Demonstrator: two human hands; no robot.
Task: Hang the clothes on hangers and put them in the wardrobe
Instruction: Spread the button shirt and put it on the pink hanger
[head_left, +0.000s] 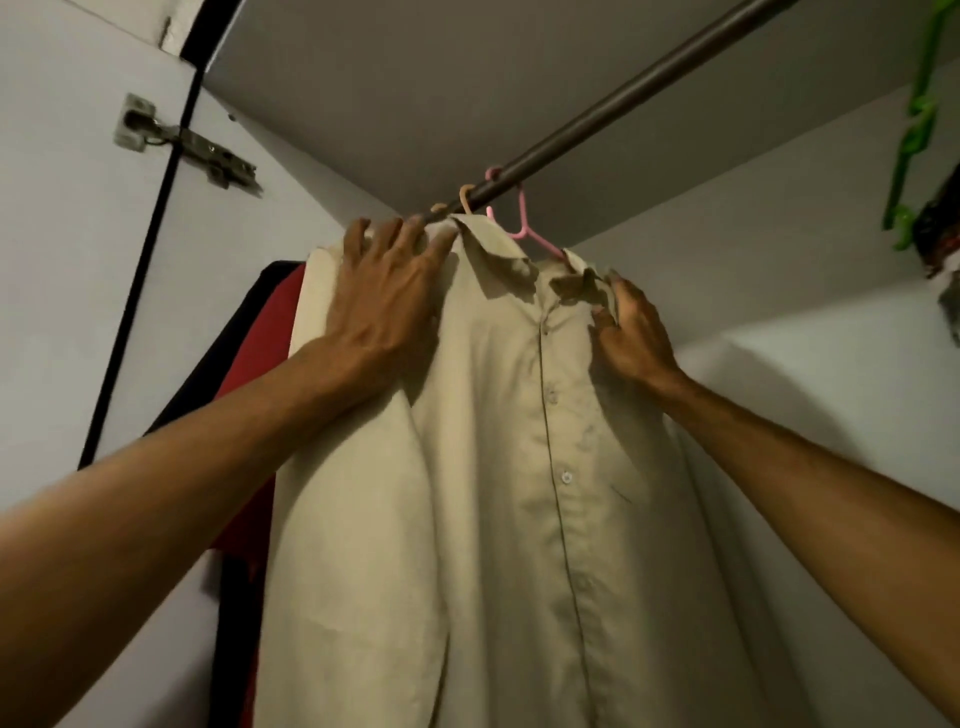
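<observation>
No lettering, label, brand mark or number can be read in the view. None is made out on the beige button-front fabric shirt, on the pink plastic hanger, or on the silver metal door hinge.

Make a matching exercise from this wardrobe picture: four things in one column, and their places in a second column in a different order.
Things:
1 pink hanger
2 green hanger
3 red garment
4 hinge

Places:
A on the wardrobe door, upper left
B top right edge of the view
C inside the collar of the beige shirt, hooked on the rail
D behind the beige shirt, on its left

Pairs: 1-C, 2-B, 3-D, 4-A
</observation>
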